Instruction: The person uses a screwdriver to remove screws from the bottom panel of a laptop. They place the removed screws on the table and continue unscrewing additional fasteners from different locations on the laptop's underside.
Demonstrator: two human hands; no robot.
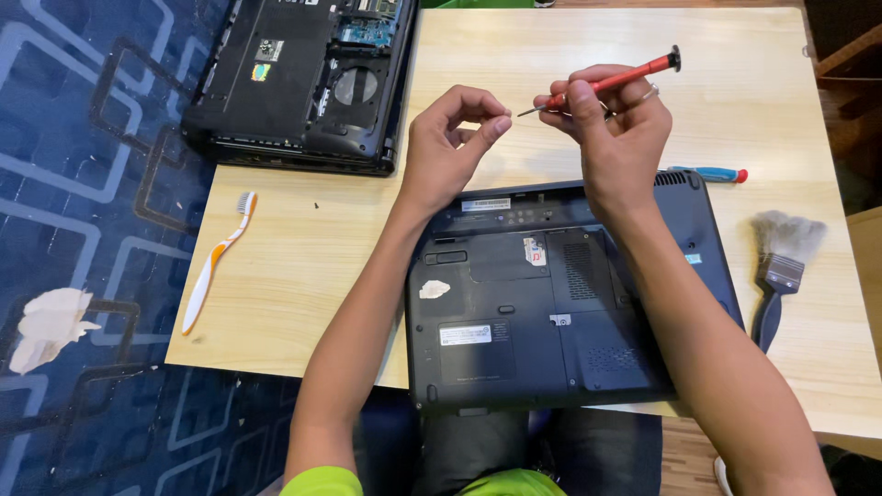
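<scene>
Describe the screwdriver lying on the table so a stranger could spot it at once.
Start at the upturned dark laptop in front of the person. Just past its far right corner lies a screwdriver with a blue handle and red end, unlike the red one held in the right hand.

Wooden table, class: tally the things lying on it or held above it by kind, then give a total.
Upturned black laptops: 2
Screwdrivers: 2, red-handled one in the right hand, blue-handled one lying
Orange-and-white toothbrush: 1
Dark-handled paintbrush: 1
Total: 6

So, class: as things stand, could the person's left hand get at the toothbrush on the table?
Probably yes: the left hand holds nothing big, and bare table lies between it and the toothbrush.
</scene>
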